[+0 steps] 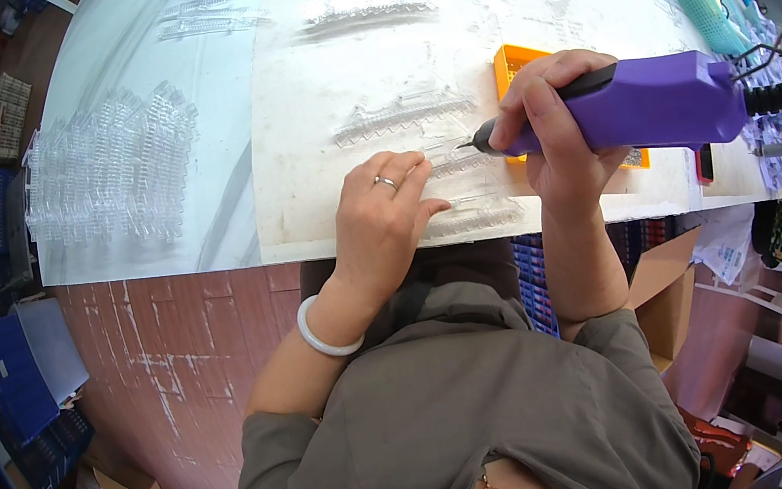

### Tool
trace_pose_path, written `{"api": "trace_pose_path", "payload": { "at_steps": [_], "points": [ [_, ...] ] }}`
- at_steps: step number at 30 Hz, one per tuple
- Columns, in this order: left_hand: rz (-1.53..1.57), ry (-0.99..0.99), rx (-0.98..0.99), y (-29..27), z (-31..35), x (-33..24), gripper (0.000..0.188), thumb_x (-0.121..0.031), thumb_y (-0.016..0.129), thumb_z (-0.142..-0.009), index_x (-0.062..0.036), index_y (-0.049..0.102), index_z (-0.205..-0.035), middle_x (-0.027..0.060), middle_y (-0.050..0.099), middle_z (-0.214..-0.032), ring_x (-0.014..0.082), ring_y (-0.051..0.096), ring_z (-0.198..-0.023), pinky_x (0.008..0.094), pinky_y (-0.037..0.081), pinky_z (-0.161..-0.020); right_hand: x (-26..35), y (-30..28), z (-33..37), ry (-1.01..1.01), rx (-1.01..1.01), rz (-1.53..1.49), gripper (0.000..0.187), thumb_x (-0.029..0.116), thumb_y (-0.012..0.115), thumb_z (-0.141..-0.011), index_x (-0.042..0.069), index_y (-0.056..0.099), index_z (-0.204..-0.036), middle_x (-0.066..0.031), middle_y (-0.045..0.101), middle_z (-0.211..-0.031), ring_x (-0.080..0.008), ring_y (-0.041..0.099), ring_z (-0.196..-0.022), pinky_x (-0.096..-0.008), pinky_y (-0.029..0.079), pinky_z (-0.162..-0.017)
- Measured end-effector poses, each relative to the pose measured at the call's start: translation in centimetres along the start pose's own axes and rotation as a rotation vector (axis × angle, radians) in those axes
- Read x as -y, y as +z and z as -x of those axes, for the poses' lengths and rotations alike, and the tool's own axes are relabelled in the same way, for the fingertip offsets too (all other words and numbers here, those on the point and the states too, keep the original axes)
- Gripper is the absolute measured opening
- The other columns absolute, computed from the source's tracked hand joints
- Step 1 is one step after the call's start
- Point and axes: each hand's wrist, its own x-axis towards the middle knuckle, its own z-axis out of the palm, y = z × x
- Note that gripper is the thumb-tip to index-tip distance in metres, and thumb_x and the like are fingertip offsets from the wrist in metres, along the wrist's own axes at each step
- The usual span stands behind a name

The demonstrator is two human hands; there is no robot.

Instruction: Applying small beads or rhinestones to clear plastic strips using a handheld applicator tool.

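Note:
My right hand is wrapped round a purple electric screwdriver, held almost level. Its thin bit points left, at the right end of a clear plastic strip with a toothed edge. On the left end of that strip lies my left hand, a ring on one finger, with the fingertips above and the thumb below it. Another clear toothed strip lies just beyond, and one more sits near the table's front edge. Whether the bit touches a screw is too small to tell.
An orange tray stands partly hidden behind my right hand, with small metal parts in it. A stack of clear strips covers the table's left. A teal basket stands at the right. The screwdriver hangs from a hook and cable.

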Motion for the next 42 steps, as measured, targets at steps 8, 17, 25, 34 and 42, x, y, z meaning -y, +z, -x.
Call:
{"api": "trace_pose_path", "payload": {
  "at_steps": [8,17,25,34,42],
  "points": [
    [-0.108,0.08,0.077,0.0,1.1,0.1,0.052,-0.031,0.073,-0.076,0.0027,0.063,-0.114,0.0097,0.062,-0.119,0.029,0.056,-0.111,0.0391,0.047,-0.094,-1.1,-0.5,0.4,0.061,0.024,0.065,0.009,-0.009,0.062,-0.084,-0.001,0.059,-0.086,-0.0094,0.065,-0.073,-0.0129,0.065,-0.058,-0.0222,0.051,-0.051],
    [-0.116,0.085,0.109,0.0,1.2,0.3,0.054,-0.035,0.071,-0.079,0.0025,0.062,-0.117,0.0095,0.061,-0.122,0.0286,0.054,-0.114,0.0404,0.045,-0.096,-1.5,-0.4,0.6,0.054,0.043,0.084,0.008,-0.008,0.062,-0.085,-0.001,0.059,-0.085,-0.0086,0.064,-0.073,-0.0121,0.064,-0.058,-0.0218,0.051,-0.051],
    [-0.12,0.06,0.101,0.1,1.5,-0.1,0.057,-0.033,0.074,-0.075,0.0028,0.062,-0.118,0.009,0.059,-0.125,0.0289,0.053,-0.115,0.0406,0.045,-0.096,-1.9,1.1,-0.2,0.06,0.042,-0.021,0.007,-0.008,0.062,-0.086,-0.002,0.06,-0.088,-0.0082,0.065,-0.074,-0.012,0.065,-0.059,-0.0216,0.051,-0.052],
    [-0.131,0.05,0.105,0.3,1.9,0.0,0.059,-0.033,0.075,-0.074,0.0016,0.061,-0.119,0.0082,0.057,-0.122,0.0294,0.052,-0.114,0.04,0.047,-0.096,-2.8,2.1,0.0,0.116,0.097,0.022,0.007,-0.008,0.064,-0.084,-0.003,0.061,-0.085,-0.0077,0.064,-0.074,-0.0118,0.064,-0.059,-0.0227,0.052,-0.053],
    [-0.152,0.073,0.123,0.1,1.8,0.1,0.061,-0.035,0.074,-0.074,0.0023,0.06,-0.12,0.0086,0.055,-0.123,0.0284,0.052,-0.116,0.0399,0.046,-0.097,-3.0,1.9,0.0,0.109,0.109,0.02,0.008,-0.009,0.064,-0.084,-0.003,0.06,-0.088,-0.0084,0.064,-0.073,-0.012,0.064,-0.059,-0.0231,0.052,-0.053]
  ]
}}
